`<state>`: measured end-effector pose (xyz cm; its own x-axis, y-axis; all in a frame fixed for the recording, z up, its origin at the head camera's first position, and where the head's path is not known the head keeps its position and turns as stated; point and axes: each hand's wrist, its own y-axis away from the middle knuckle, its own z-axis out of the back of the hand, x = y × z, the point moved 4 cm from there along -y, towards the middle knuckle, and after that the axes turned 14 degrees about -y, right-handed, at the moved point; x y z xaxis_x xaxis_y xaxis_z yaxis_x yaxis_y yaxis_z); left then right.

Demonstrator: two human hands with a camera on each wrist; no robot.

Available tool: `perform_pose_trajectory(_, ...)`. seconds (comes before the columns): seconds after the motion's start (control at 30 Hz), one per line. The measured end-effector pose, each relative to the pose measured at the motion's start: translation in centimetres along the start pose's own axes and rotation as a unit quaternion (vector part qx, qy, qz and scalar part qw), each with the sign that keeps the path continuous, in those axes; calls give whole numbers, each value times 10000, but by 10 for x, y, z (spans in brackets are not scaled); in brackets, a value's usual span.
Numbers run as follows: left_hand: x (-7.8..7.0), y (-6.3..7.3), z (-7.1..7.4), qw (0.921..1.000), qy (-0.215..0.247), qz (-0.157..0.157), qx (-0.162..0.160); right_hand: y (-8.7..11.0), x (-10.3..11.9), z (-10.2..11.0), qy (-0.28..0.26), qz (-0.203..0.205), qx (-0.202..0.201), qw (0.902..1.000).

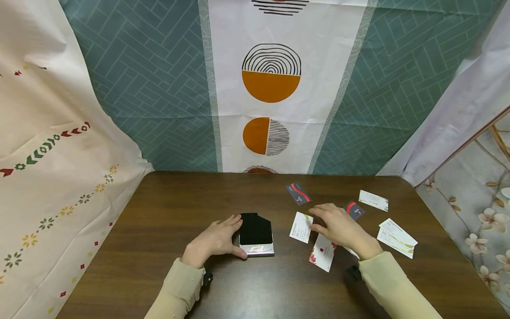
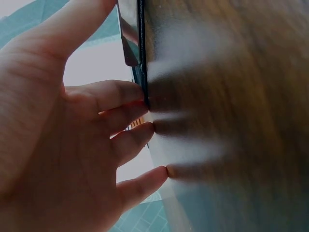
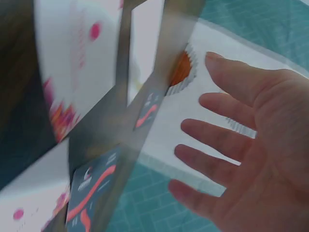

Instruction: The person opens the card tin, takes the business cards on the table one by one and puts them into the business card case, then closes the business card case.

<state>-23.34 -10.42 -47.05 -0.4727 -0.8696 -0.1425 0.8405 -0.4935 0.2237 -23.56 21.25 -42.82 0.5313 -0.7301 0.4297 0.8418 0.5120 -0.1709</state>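
A black and silver card case (image 1: 256, 230) lies flat on the table. My left hand (image 1: 217, 239) rests at its left side, thumb at the front corner and index fingertip by the back corner. The left wrist view shows the other fingertips (image 2: 159, 176) down at the tabletop. Over the loose business cards hovers my right hand (image 1: 342, 223), fingers loosely extended, holding nothing. Close to its fingertips lies a white card with green trim (image 1: 299, 228). Below the hand is a white card with red flowers (image 1: 322, 253); a dark card (image 1: 356, 211) is partly hidden behind it.
Another dark card with a red stripe (image 1: 298, 193) lies toward the back. On the right are a white card (image 1: 373, 200) and two overlapping white cards (image 1: 397, 238). Patterned cloths (image 1: 159, 88) hang behind and beside the brown table (image 1: 167, 212).
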Motion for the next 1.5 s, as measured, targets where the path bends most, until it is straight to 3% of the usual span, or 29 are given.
perform_pose_trajectory(0.2, -1, 0, 0, 10000, 35, -15, 7, 3, -20, 6, 128, 148, 127, 9997)
perform_pose_trajectory(0.4, -1, 0, 1, 9999, 116, -21, 18, 10, -44, 13, 228, -139, 211, 9994)
perform_pose_trajectory(0.57, 0, 0, 2, 10000, 85, -10, 35, 11, -58, 21, 470, -598, 101, 9971)
perform_pose_trajectory(0.77, 0, 0, 3, 10000, 70, -39, 24, 12, -74, 22, 528, -1426, -47, 9884)
perform_pose_trajectory(1.1, 1, -1, 2, 9999, 137, -7, 90, 16, -88, 14, 173, -2496, 283, 9678)
perform_pose_trajectory(1.5, 1, -1, 0, 9998, 163, -4, 81, 12, -93, 11, -343, -3013, 682, 9505)
